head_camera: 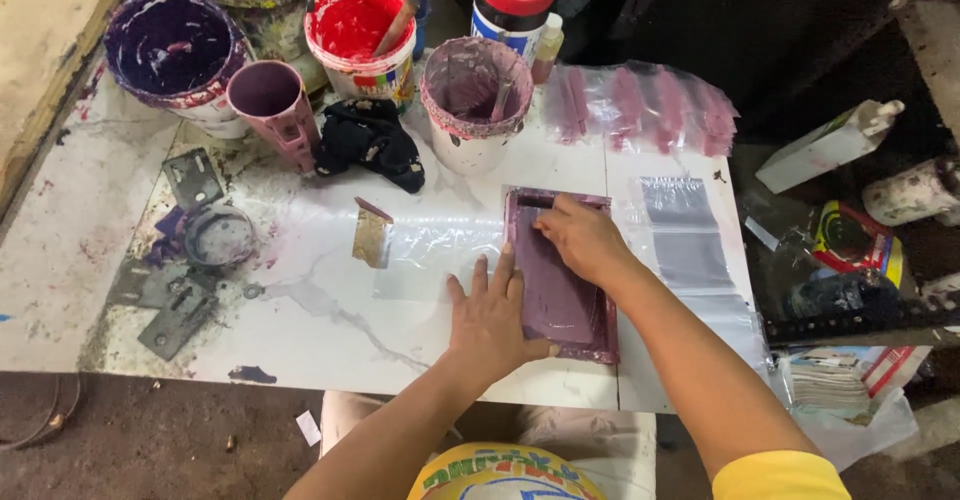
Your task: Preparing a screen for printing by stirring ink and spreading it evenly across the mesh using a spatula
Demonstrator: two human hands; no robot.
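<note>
Purple-stained printing frame [560, 280] lies flat on a clear plastic sheet [430, 250] on the white worktop [300, 300]. Left hand [490, 315] rests flat, fingers spread, on the frame's left edge. Right hand [580, 240] presses its upper part, fingers curled together. Paint tubs [360, 35] stand behind.

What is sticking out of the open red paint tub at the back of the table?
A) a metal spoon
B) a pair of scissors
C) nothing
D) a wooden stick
D: a pale wooden stick leans inside the red paint tub.
</note>
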